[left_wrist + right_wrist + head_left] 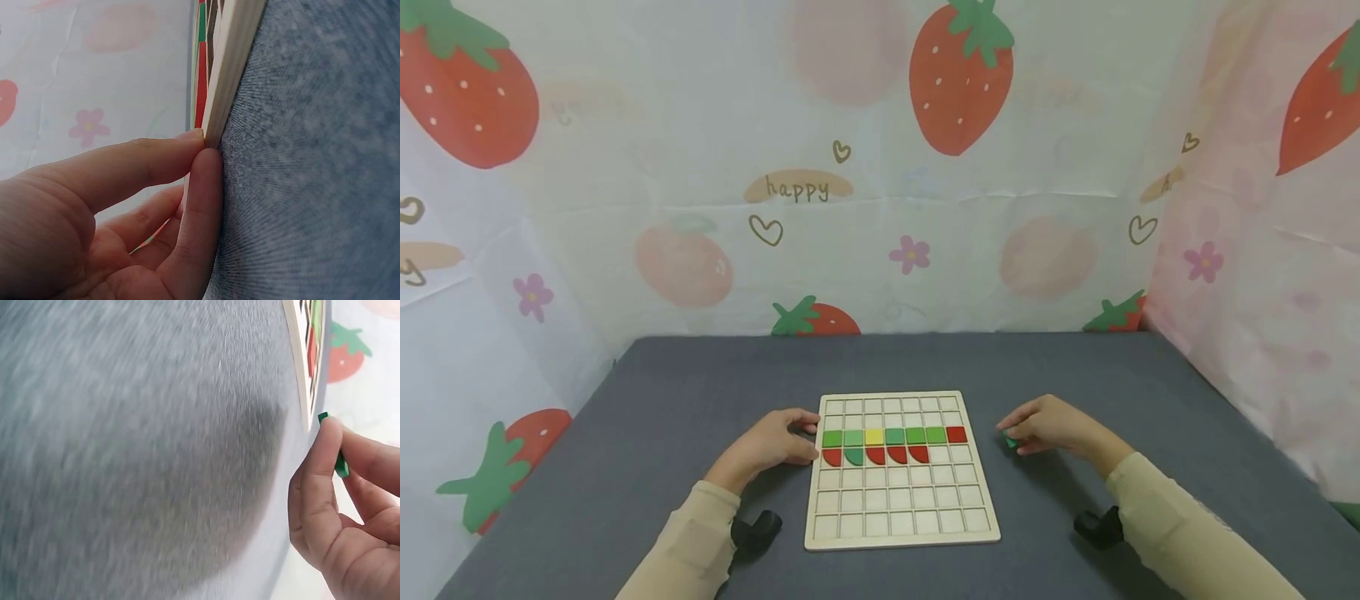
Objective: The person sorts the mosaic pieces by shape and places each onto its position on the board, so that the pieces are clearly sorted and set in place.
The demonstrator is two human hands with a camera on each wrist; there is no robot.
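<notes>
A pale wooden grid board [902, 475] lies flat on the table. Its third row from the far edge holds green, yellow and red square tiles [874, 437]. Several red quarter-round tiles [897, 455] and one green one sit in the left part of the row below. At the board's left edge, my left hand [772, 439] holds the rim with thumb and curled fingers, also visible in the left wrist view. Right of the board, my right hand [1051, 427] pinches a small green piece [341, 464] between thumb and fingers, above the table. Fingers hide most of that piece's outline.
Dark grey cloth covers the table [715, 375]. A strawberry-print sheet [865, 250] hangs behind it and along the sides. Black straps [756, 533] are on both wrists, below the cream sleeves. The board's other rows show bare cells.
</notes>
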